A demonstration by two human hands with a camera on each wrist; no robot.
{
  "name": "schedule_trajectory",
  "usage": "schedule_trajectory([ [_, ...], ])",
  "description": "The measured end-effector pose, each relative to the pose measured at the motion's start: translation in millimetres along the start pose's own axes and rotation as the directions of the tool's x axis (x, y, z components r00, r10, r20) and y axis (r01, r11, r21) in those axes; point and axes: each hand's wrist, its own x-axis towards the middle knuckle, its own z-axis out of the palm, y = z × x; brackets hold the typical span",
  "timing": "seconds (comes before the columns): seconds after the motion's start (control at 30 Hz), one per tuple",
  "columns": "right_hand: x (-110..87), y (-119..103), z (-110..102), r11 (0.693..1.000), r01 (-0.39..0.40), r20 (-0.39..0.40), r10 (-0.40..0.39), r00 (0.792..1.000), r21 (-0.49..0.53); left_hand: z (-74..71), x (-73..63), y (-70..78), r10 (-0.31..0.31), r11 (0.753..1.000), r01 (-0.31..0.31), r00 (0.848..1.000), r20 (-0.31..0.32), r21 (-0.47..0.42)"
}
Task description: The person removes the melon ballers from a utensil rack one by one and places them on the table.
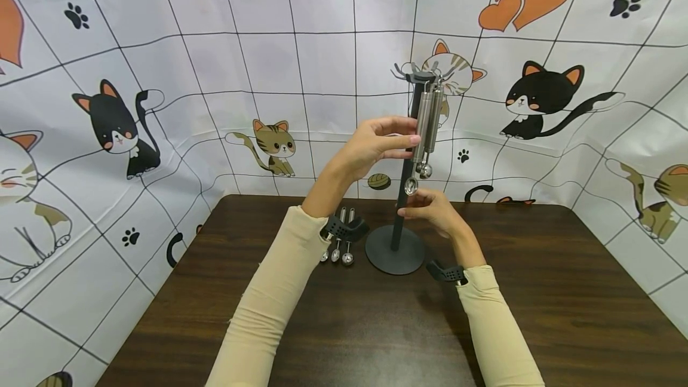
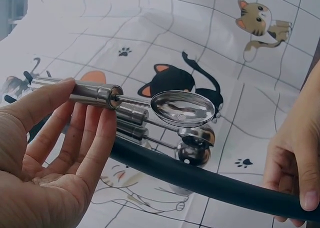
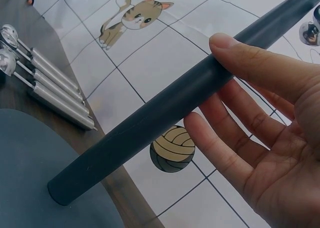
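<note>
A black stand with a round base (image 1: 395, 261) and an upright pole (image 3: 135, 128) has hooks (image 1: 419, 73) at its top. Several steel melon ballers hang from the right-side hooks. My left hand (image 1: 371, 145) pinches the handle (image 2: 95, 93) of one melon baller between thumb and fingers; its oval bowl (image 2: 182, 108) hangs below the hand. Behind it are other melon ballers with rounder bowls (image 2: 193, 154). Lower down, my right hand (image 1: 432, 214) holds the pole with thumb and fingertips, as the right wrist view also shows. Whether the pinched handle sits on its hook cannot be made out.
Several more steel melon ballers (image 3: 57, 95) lie side by side on the dark wooden table (image 1: 344, 327), left of the stand's base. A white sheet (image 1: 322, 64) with printed cats hangs behind and around the table.
</note>
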Motion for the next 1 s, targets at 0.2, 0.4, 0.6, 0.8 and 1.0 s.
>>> schedule_trajectory([
  [0.2,0.8,-1.2,0.0,1.0,-0.002,-0.003,0.002,1.0,0.001,1.2,-0.3,3.3,0.031,0.999,-0.031,0.999,0.014,0.007],
  [0.4,1.5,-2.8,-0.1,1.0,0.014,0.013,-0.014,1.0,0.007,3.1,-1.4,8.6,0.063,0.998,-0.063,0.998,0.024,0.014],
  [0.6,1.4,-2.8,-0.3,1.0,0.008,0.005,-0.009,1.0,0.007,4.5,-3.5,9.4,0.073,0.997,-0.074,0.997,0.03,0.011],
  [0.8,1.2,-1.6,0.0,1.0,0.002,-0.004,-0.002,1.0,0.013,1.9,-6.7,3.0,0.054,0.998,-0.054,0.998,0.022,0.017],
  [1.0,0.1,-3.1,1.4,1.0,0.02,0.008,-0.021,1.0,0.009,-5.1,-10.0,-8.9,0.032,0.999,-0.032,0.999,0.0,0.024],
])
